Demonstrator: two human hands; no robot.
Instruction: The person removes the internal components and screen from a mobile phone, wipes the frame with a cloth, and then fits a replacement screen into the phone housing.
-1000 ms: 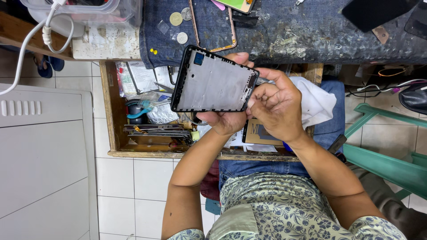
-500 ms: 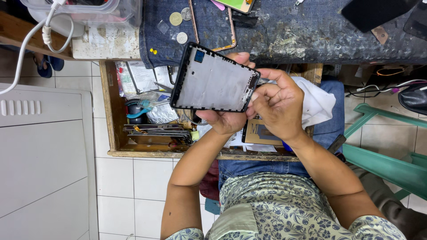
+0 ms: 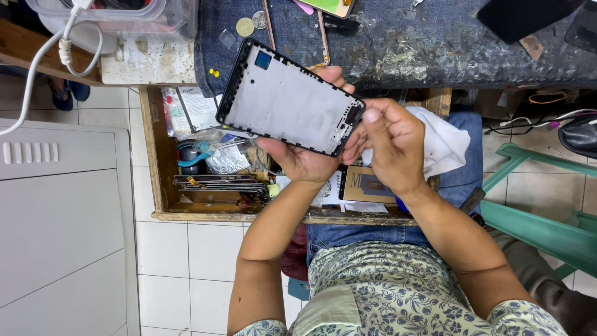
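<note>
Denim cloth (image 3: 435,43) covers the worktop along the top of the view, stained and dusty, with two coins (image 3: 251,23) and a thin metal frame (image 3: 323,37) lying on it. To its left sits a clear plastic tub (image 3: 124,12) with a white cable (image 3: 43,62) trailing off it. Below the worktop an open wooden drawer (image 3: 155,155) holds blue-handled pliers (image 3: 193,152), foil packets and flat parts. White floor tiles (image 3: 186,274) show beneath, a white cabinet (image 3: 62,218) stands at left and a green stool (image 3: 541,224) at right.

Above the drawer, just under the cloth's edge, the phone frame (image 3: 289,99) is held flat, pale inner face up. Its long axis runs slantwise from upper left down to lower right; the end with the small blue square points to the upper left.

The left hand (image 3: 308,155) cradles it from beneath, fingers wrapped up over the far long edge, thumb under the near edge. The right hand (image 3: 392,140) meets the lower right end, fingers drawn together and pinching at that corner. A white rag (image 3: 448,143) lies on the lap behind this hand.
</note>
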